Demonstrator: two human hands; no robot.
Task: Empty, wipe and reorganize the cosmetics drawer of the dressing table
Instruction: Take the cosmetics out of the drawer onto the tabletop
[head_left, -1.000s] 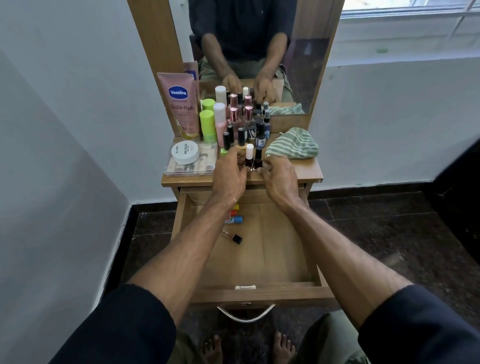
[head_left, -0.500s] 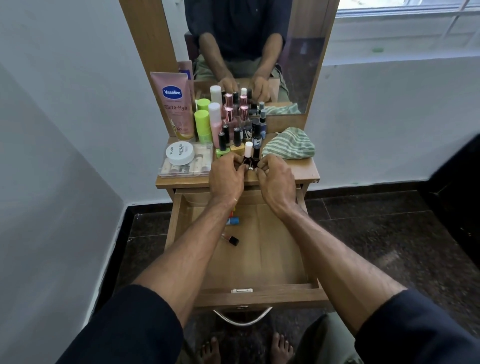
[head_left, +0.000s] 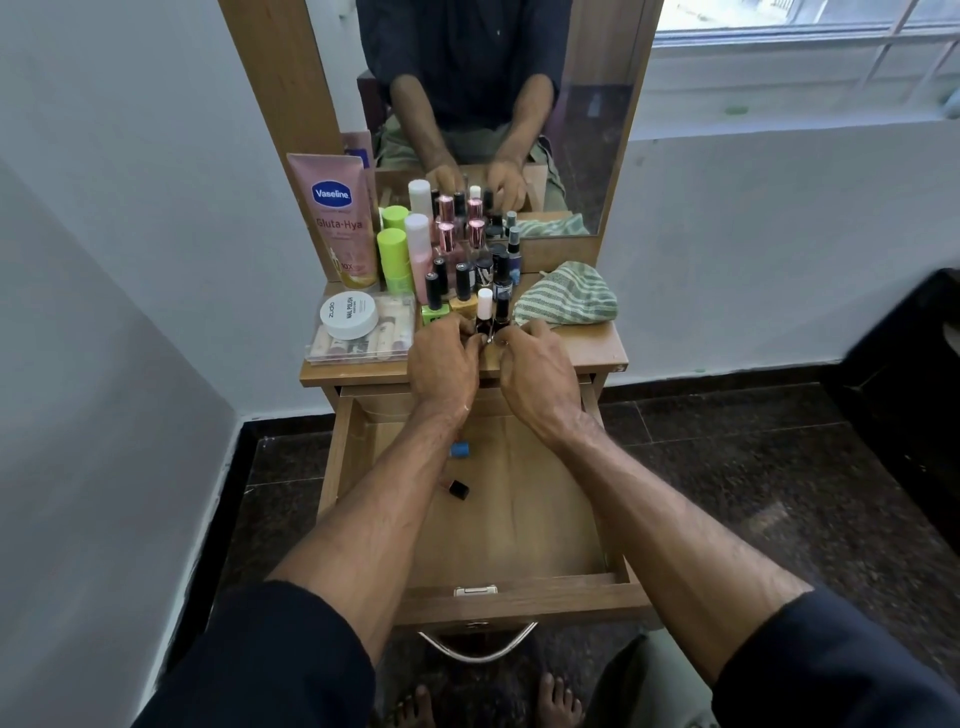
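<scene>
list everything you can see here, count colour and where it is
lotion tube: 1, pink, back left of tabletop
tall bottles: 2, one green, one pink, right of tube
small bottles: many, mostly dark caps, tabletop centre
jar: 1, white, on clear box
clear box: 1, tabletop left
cloth: 1, green-white striped, tabletop right
drawer: 1, wooden, pulled open
blue item: 1, in drawer
black-capped item: 1, in drawer
mirror: 1, wood frame, behind
left hand: at front bottles
right hand: at front bottles

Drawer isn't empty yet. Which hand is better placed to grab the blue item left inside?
Probably left. The blue item lies beside the left forearm, under the left hand; the right hand is farther across.
</scene>
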